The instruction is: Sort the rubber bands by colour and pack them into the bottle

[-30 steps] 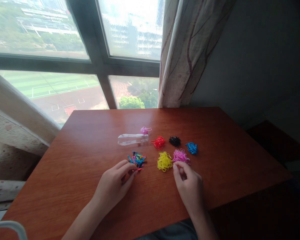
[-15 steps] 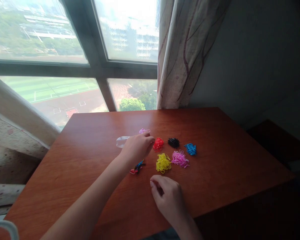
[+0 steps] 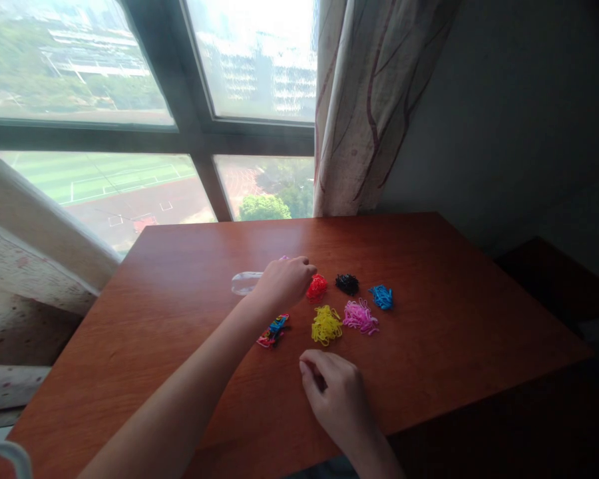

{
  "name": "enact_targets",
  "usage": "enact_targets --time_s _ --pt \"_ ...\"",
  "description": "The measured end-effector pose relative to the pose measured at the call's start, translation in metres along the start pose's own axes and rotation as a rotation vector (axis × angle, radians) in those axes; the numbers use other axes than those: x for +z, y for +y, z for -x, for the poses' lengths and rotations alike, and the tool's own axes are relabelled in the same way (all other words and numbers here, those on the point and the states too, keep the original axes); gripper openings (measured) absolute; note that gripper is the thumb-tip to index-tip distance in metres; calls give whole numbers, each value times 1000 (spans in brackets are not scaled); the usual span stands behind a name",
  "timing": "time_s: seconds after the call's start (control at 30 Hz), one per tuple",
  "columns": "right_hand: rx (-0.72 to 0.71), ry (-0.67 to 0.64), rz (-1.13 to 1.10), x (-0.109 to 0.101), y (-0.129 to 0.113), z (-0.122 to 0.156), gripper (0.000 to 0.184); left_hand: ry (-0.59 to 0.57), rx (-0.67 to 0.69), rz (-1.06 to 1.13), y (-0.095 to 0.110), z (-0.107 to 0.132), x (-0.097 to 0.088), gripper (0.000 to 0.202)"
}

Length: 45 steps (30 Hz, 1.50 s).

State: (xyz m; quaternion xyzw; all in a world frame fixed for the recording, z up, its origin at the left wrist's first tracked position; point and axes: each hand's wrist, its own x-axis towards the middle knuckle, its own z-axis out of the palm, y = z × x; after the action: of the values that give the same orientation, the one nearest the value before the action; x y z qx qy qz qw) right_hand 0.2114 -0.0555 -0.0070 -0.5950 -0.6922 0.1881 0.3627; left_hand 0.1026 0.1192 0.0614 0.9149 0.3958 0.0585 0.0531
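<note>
1 clear bottle [image 3: 243, 283], 1 mixed pile [image 3: 273, 330], 5 single-colour rubber-band piles [image 3: 326, 325]; red pile [image 3: 318, 287] touching left hand [image 3: 283, 282] at its 3 o'clock, fingers curled, hold unclear; right hand [image 3: 337, 396] loosely closed.

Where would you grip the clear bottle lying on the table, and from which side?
Around its middle, from above, pinching the near and far walls: the bottle lies on its side, round, and may roll. The left hand covers the end by the red bands.
</note>
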Motion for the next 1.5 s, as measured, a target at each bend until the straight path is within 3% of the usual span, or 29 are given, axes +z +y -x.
enact_targets --time_s 0.17,0.3,0.43,0.57,0.83,0.97,1.5 --pt "15 -27 24 1 -1 -1 18 21 -46 12 -6 38 -10 26" --pt "20 -49 51 2 -2 -1 19 80 -95 153 -13 81 -12 22" --pt "35 -41 81 5 -5 -4 19 78 -208 191 -23 117 -1 25" --pt "62 -58 124 11 -9 -11 17 151 -332 151 -33 138 15 25" --pt "99 -102 192 22 -20 -27 15 111 -382 268 -29 148 33 23" --pt "101 -108 211 25 -23 -31 13 85 -342 300 -22 148 38 21" --pt "79 -54 205 30 -20 -27 10 67 -323 350 -21 147 36 20"
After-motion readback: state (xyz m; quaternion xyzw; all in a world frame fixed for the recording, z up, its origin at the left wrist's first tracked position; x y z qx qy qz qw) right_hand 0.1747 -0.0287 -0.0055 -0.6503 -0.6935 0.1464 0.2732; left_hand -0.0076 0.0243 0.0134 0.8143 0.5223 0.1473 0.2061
